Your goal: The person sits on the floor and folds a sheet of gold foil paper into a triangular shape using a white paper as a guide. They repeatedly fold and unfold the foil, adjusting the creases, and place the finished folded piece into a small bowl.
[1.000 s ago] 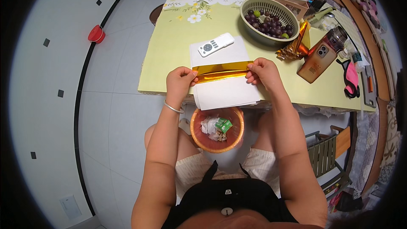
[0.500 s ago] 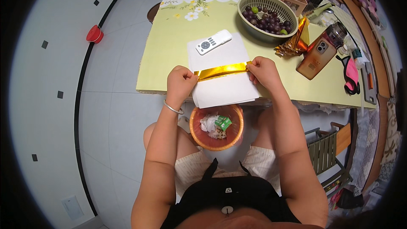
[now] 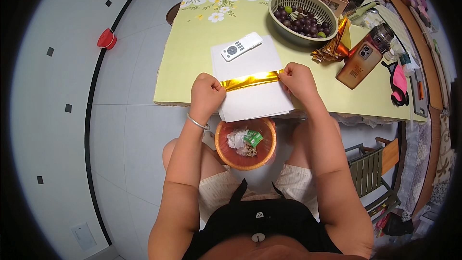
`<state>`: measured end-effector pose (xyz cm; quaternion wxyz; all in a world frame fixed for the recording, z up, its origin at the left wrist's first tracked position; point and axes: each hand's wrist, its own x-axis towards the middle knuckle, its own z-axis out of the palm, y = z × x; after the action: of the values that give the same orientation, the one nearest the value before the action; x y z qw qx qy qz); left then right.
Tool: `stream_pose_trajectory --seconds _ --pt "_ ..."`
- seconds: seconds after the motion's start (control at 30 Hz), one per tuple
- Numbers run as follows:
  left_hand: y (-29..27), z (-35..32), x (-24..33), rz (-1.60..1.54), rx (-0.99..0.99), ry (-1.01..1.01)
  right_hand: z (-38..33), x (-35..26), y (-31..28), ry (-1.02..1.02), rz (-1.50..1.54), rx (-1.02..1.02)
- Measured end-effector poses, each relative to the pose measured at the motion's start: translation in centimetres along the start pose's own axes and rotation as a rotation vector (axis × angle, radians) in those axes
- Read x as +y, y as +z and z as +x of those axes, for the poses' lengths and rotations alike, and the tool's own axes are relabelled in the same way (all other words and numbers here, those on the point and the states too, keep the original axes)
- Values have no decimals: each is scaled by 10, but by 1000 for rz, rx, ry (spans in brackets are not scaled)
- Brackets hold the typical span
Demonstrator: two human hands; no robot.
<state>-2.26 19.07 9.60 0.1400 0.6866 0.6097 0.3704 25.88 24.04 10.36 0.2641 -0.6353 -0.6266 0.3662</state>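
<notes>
A folded strip of shiny gold foil paper (image 3: pixel 251 81) stretches between my two hands, over a stack of white paper (image 3: pixel 257 103) at the table's near edge. My left hand (image 3: pixel 208 91) pinches the strip's left end, and my right hand (image 3: pixel 297 80) pinches its right end. Both sets of fingers are curled closed. Beyond the strip, a white remote control (image 3: pixel 242 46) lies on the upper part of the paper. To the right of the paper stands a folded gold foil piece (image 3: pixel 335 44).
An orange bin (image 3: pixel 246 163) holding crumpled waste stands between my knees, below the table edge. A basket (image 3: pixel 279 28) of grapes sits at the far right of the paper. Right of it are a phone (image 3: pixel 358 65), a dark-lidded bottle (image 3: pixel 381 37) and a pink-and-black eye mask (image 3: pixel 398 82).
Both hands keep their hold on the strip and have barely moved. The strip's visible face looks slightly narrower and flatter, with its light reflection shifted.
</notes>
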Motion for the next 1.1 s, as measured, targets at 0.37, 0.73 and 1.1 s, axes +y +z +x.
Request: stream_pose_trajectory --seconds 0.37,0.73,1.1 --pt "3 1 34 472 -35 448 -11 -18 1 -90 -413 122" --pt "14 -3 26 539 -281 435 -34 -14 48 -841 -663 -20" --pt "-18 -24 32 699 -255 129 -50 1 29 -590 -748 -144"
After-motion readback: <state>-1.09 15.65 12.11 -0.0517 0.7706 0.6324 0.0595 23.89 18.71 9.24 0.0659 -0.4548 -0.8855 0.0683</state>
